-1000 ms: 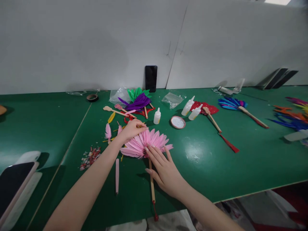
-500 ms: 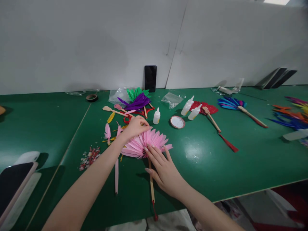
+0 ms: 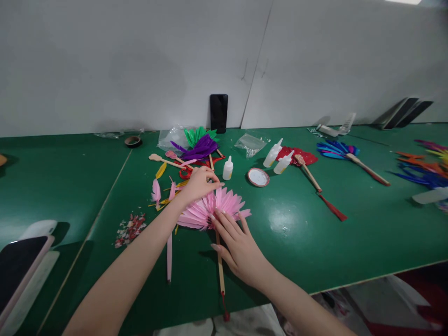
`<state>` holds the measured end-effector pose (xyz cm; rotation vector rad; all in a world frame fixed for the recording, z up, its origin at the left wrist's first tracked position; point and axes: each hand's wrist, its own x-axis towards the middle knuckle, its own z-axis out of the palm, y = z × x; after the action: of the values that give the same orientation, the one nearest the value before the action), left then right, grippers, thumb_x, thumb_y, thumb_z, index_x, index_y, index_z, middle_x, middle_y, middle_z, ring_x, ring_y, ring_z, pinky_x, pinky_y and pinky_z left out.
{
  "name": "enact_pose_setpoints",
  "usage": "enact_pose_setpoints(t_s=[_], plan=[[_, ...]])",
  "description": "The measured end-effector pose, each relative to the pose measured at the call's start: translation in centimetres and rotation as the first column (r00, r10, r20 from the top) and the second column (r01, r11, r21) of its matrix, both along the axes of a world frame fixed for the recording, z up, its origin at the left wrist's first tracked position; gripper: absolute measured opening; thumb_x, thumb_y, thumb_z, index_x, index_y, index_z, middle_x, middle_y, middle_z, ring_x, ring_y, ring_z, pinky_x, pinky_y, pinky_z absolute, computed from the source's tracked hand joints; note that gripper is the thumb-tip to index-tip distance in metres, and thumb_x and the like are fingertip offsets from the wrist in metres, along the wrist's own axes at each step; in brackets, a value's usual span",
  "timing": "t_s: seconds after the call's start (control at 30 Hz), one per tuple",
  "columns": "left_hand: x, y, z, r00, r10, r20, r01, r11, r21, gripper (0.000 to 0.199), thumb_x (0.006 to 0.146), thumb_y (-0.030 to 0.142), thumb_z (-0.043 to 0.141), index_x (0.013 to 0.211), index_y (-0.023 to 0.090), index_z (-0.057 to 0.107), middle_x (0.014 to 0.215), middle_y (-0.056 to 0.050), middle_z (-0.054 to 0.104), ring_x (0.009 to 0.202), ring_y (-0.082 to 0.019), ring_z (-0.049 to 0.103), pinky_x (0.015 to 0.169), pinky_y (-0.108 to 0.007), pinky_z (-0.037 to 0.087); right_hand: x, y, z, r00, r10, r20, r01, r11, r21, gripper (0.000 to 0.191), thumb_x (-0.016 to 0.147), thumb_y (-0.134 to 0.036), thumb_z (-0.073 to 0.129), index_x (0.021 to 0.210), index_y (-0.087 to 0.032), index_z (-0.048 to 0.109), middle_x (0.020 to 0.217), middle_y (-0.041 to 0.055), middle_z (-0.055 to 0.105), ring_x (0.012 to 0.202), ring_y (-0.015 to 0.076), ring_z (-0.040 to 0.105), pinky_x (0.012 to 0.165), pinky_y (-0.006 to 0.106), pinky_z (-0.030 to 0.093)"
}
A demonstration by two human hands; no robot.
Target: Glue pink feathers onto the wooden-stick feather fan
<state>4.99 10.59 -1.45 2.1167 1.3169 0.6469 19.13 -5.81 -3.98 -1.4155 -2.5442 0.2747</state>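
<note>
A pink feather fan [image 3: 227, 201] lies on the green table [image 3: 301, 242], its wooden handle [image 3: 220, 270] pointing toward me with a dark red tassel at the end. My left hand [image 3: 201, 183] is at the fan's top edge, thumb and finger pinched together on a feather tip. My right hand [image 3: 236, 235] lies with spread fingers over the fan's base, its fingertips on the feathers and its thumb beside the handle. Left of the fan are loose pink feathers [image 3: 156, 192] and a yellow feather [image 3: 161, 171], partly behind my left arm.
Glue bottles [image 3: 227, 169] and a round white dish [image 3: 258, 177] stand behind the fan. Purple feathers [image 3: 198, 148] lie farther back, near an upright phone [image 3: 219, 113]. Red [image 3: 304, 157] and blue [image 3: 336, 149] fans lie right; red-white bits [image 3: 130, 230] lie left.
My left hand has shifted very slightly to the right along the fan's top edge. My right hand stays in place on the fan's base.
</note>
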Motion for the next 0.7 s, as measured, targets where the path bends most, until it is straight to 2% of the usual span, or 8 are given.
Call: enact_pose_setpoints(t_s=[0.17, 0.3, 0.47, 0.7], plan=[[0.1, 0.0, -0.6, 0.991, 0.049, -0.124, -0.045, 0.998, 0.038, 0.009, 0.068, 0.025, 0.072, 0.062, 0.019, 0.069, 0.090, -0.006, 0.061, 0.096, -0.025, 0.051, 0.092, -0.042, 0.035, -0.1, 0.0, -0.2, 1.000, 0.000, 0.001, 0.000, 1.000, 0.011, 0.054, 0.097, -0.035, 0.027, 0.146, -0.016, 0.014, 0.152, 0.0035, 0.011, 0.140, 0.0223, 0.013, 0.111, 0.054, 0.016], [-0.5, 0.1, -0.6, 0.992, 0.094, -0.079, -0.082, 0.987, 0.134, 0.015, 0.077, 0.033, 0.063, 0.075, 0.019, 0.069, 0.087, -0.005, 0.062, 0.091, -0.023, 0.053, 0.091, -0.040, 0.035, -0.1, -0.1, -0.3, 1.000, 0.002, 0.008, -0.002, 1.000, 0.017, 0.054, 0.098, -0.036, 0.026, 0.146, -0.015, 0.013, 0.153, 0.0034, 0.010, 0.141, 0.0215, 0.012, 0.112, 0.053, 0.014], [-1.6, -0.8, 0.1, 0.987, 0.142, -0.073, -0.121, 0.964, 0.239, 0.017, 0.085, 0.026, 0.053, 0.084, 0.018, 0.068, 0.088, -0.005, 0.064, 0.092, -0.022, 0.054, 0.091, -0.040, 0.034, -0.1, -0.1, -0.4, 1.000, 0.003, 0.002, -0.003, 1.000, 0.021, 0.055, 0.098, -0.036, 0.026, 0.146, -0.015, 0.012, 0.153, 0.0038, 0.009, 0.141, 0.0213, 0.011, 0.112, 0.052, 0.013], [-1.8, -2.7, -0.6, 0.985, 0.125, -0.121, -0.093, 0.965, 0.244, 0.021, 0.085, 0.031, 0.054, 0.093, 0.022, 0.071, 0.094, -0.006, 0.059, 0.096, -0.023, 0.050, 0.089, -0.040, 0.037, -0.1, -0.1, -0.4, 1.000, 0.001, -0.003, -0.001, 0.999, 0.032, 0.054, 0.098, -0.035, 0.027, 0.146, -0.015, 0.014, 0.152, 0.0045, 0.012, 0.140, 0.0212, 0.013, 0.113, 0.050, 0.013]])
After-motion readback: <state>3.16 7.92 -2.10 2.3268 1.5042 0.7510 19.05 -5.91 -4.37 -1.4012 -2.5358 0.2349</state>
